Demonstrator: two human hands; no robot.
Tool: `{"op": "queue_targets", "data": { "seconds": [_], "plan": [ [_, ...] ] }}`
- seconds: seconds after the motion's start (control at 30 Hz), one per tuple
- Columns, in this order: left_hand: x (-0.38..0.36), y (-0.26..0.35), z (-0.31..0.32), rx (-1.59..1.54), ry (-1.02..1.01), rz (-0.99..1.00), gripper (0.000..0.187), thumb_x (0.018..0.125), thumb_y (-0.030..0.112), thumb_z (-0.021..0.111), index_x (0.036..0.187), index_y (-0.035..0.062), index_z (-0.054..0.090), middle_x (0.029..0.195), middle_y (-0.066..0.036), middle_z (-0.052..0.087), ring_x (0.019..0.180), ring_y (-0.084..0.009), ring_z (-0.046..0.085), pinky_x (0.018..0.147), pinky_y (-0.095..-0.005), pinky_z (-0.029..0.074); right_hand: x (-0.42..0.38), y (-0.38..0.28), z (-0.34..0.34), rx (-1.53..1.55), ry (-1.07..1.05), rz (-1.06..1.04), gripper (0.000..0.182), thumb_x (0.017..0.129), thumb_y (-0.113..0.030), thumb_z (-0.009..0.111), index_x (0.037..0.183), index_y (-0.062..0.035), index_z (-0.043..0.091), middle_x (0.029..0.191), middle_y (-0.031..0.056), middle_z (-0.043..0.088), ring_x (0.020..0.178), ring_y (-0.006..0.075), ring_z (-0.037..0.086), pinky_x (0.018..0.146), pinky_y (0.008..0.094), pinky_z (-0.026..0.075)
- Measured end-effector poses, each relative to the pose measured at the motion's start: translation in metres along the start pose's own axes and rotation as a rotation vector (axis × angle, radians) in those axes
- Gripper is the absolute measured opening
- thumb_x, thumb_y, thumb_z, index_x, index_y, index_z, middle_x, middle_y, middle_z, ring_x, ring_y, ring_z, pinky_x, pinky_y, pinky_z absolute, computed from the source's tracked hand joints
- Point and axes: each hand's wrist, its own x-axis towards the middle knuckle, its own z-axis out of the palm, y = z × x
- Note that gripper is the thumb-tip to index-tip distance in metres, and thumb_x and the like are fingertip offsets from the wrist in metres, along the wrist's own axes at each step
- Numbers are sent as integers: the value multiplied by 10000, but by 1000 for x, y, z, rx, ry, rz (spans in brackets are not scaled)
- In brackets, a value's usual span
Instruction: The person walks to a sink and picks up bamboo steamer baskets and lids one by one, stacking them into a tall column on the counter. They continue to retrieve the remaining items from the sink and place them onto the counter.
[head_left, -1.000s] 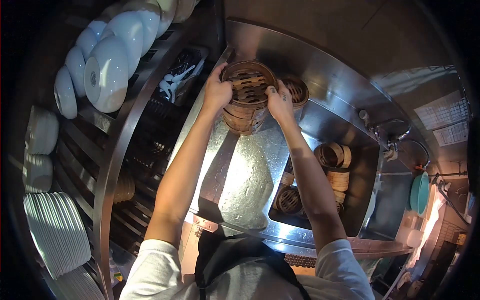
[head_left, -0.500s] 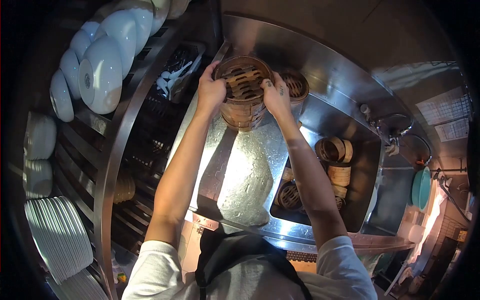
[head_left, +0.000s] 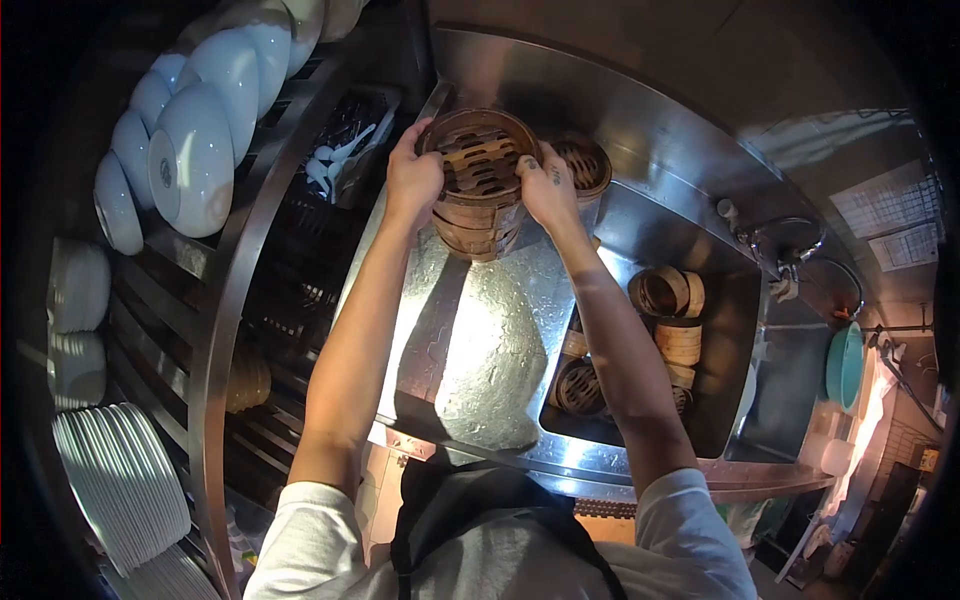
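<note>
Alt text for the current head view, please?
A person's left grip and right grip hold a bamboo steamer stack at a metal counter. Another stack stands beside it; more steamers lie in the sink at right, white dishes line the rack at left.

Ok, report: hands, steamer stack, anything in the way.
Left hand, right hand gripping steamer stack at top. It's upright, seemingly on counter. Second steamer close beside right hand.

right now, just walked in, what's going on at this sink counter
A person has both hands on a stack of round steamer baskets at the far end of the metal counter. The left hand grips one side of the rim, the right hand the other. A second stack stands close by on the right. More baskets sit in the sink.
</note>
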Motion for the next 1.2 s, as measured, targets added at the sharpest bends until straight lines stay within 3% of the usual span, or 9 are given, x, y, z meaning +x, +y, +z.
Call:
{"op": "queue_targets", "data": {
  "seconds": [0.13,0.2,0.3,0.4,0.8,0.93,1.0,1.03,1.2],
  "plan": [
    [-3,2,0,-60,7,-24,504,701,-81,394,1198,-28,456,1076,-146,570,950,-180,556,827,-257,424,1,2,-1,-15,-22,5,394,758,-220,479,1064,19,547,1012,271,574,1014,420,511,881,419,384],
    [-10,2,0,-109,-4,13,486,681,-59,407,1164,-40,458,1038,-138,560,950,-176,526,825,-256,414,4,9,2,-13,-37,-24,414,735,-176,460,1090,27,527,957,218,600,930,302,563,820,336,404],
    [-10,5,-8,-279,-54,-223,441,648,-24,439,1087,-54,472,935,-107,541,892,-166,491,789,-255,404,9,12,5,-41,-36,9,409,728,-160,466,1081,37,529,960,199,601,923,268,556,819,312,398],
    [-10,7,-15,-145,-75,-233,410,614,2,474,1020,-59,479,854,-82,507,833,-160,459,736,-255,393,11,14,8,105,-83,32,398,725,-134,460,1081,28,537,964,153,597,915,222,535,816,285,390],
    [-10,-3,-21,-153,-78,-197,373,619,55,480,974,-59,495,853,-80,501,791,-160,442,708,-248,374,9,20,10,148,-89,-8,403,750,-110,436,1128,6,514,908,84,565,836,161,504,796,263,381],
    [-3,-10,-22,-141,-81,-135,420,641,99,452,1036,-38,496,914,-88,518,851,-188,456,783,-275,370,9,5,7,143,-93,-7,402,748,-118,442,1121,9,520,936,99,578,855,179,517,801,272,387],
    [-4,-13,-24,-118,-70,-150,522,647,94,438,1152,-36,416,974,-93,502,897,-183,443,819,-266,353,5,-2,5,50,-129,3,507,709,-210,487,1170,2,484,1094,232,558,1063,343,508,917,354,360],
    [-6,-13,-24,-98,-58,-165,633,653,90,423,1268,-34,336,1034,-98,485,942,-177,430,856,-258,335,5,2,6,49,-126,8,507,709,-210,487,1170,2,484,1094,232,558,1063,343,508,917,354,360],
    [-8,-7,-17,61,-65,-107,548,650,108,432,1177,-41,419,1006,-115,526,921,-191,462,834,-259,353,8,13,6,126,-80,-41,492,721,-201,468,1162,16,489,1056,248,568,1040,367,521,906,368,372]
  ]
}}
